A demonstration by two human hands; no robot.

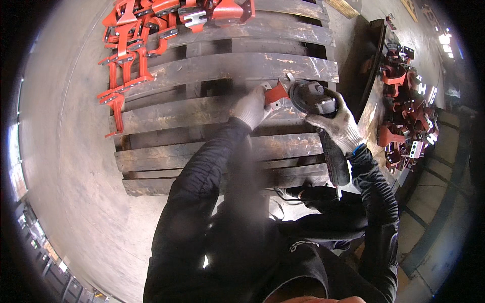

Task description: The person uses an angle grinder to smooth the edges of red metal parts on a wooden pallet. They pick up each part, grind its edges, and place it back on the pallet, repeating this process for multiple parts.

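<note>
Over a wooden pallet (212,111), my left hand (251,107), in a pale work glove, is closed around one end of a red metal bracket (276,93) with bare-metal holed plates. My right hand (338,121), gloved as well, grips the head of an angle grinder (316,99). The grinder's disc lies right beside the bracket's right end; whether they touch I cannot tell. Its dark body (335,159) hangs down below my right hand toward my leg, with a cord at its lower end.
Several red brackets (121,65) are piled along the pallet's far left and far edge. To the right, past a dark upright panel (371,65), lies another heap of dark red brackets (404,111). A black cable (290,199) runs by the pallet's near edge. Concrete floor (76,126) extends on the left.
</note>
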